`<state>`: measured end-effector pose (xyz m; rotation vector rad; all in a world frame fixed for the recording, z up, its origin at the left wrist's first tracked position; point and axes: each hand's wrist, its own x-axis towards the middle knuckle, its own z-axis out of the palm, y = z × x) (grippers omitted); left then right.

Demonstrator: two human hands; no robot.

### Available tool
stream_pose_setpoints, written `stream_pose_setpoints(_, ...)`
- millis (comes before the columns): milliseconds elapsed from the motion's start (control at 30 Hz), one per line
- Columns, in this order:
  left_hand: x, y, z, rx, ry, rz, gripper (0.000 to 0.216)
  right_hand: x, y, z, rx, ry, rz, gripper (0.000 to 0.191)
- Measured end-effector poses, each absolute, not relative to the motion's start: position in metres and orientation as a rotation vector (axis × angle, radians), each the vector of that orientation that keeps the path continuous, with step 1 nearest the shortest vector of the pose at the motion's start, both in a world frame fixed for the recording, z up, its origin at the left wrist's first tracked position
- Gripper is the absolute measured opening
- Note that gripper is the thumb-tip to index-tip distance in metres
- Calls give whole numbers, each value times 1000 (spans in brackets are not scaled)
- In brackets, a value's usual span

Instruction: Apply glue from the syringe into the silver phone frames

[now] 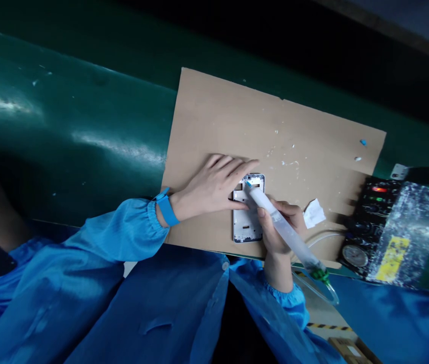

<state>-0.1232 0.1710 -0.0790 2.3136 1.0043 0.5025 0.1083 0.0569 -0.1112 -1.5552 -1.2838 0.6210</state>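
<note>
A phone frame (247,230), pale inside with a dark rim and small cut-outs, lies flat on the cardboard sheet. My right hand (281,227) is wrapped round a large translucent glue syringe (288,235), tilted over the frame. Its blue needle tip (248,184) points at the frame's far end; whether it touches cannot be made out. At the green cap (320,275) a clear air hose joins the syringe. My left hand (220,184) rests at the frame's left edge, fingers stretched out past the far end and thumb along the near side, steadying or touching it.
Cardboard (214,116) covers part of the green bench (115,116). A black dispenser box (381,227) with a gauge, knobs and lit display stands at the right. Near it lies a crumpled white paper (314,213). Blue and white bits (363,142) dot the far right corner.
</note>
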Motion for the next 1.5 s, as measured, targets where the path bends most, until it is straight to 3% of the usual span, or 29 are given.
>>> stream_pose_setpoints(800,-123,173,-85,2274,1007,526,97,105,65,-109,-1539,-1323,491,30)
stream_pose_setpoints(1033,-126,193,-87,2257,1043,483,114,105,71,-117,-1497,-1020,445,44)
stream_pose_setpoints(1133,-119,239,-82,2344,1177,447,123,106,77,-116,-1467,-959,392,46)
stream_pose_setpoints(1367,-152,371,-70,2064,1911,818,84,113,77,-118,-1485,-834,366,52)
stream_pose_setpoints(1500,-234,377,-78,1794,2174,888,111,117,61,-118,-1444,-781,409,49)
